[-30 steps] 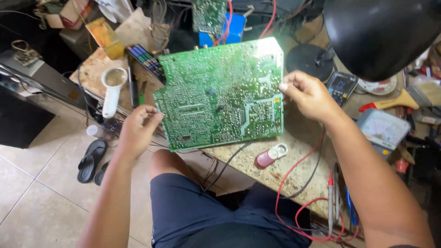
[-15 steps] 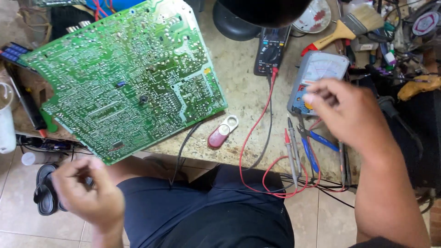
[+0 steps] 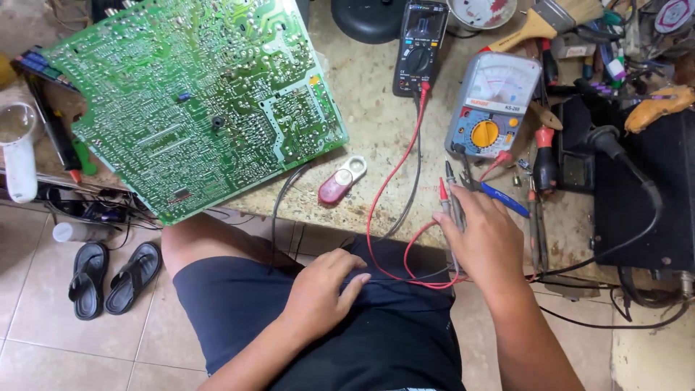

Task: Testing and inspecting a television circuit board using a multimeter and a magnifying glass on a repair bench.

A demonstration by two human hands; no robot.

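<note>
Right hand (image 3: 486, 242) palm-down, fingers around the test probes (image 3: 450, 199); left hand (image 3: 323, 289) on lap, fingers loosely curled, empty.

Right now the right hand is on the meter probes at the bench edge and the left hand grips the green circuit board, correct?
Not quite. In the head view the left hand rests on the person's lap, apart from the green circuit board. The right hand is on the meter probes.

A green circuit board (image 3: 195, 101) laced with pale silver traces lies on a speckled beige worktop (image 3: 369, 94), beside a grey meter (image 3: 492, 105) with a yellow dial, red and black probe leads (image 3: 394, 181), and navy shorts (image 3: 362, 326).
</note>
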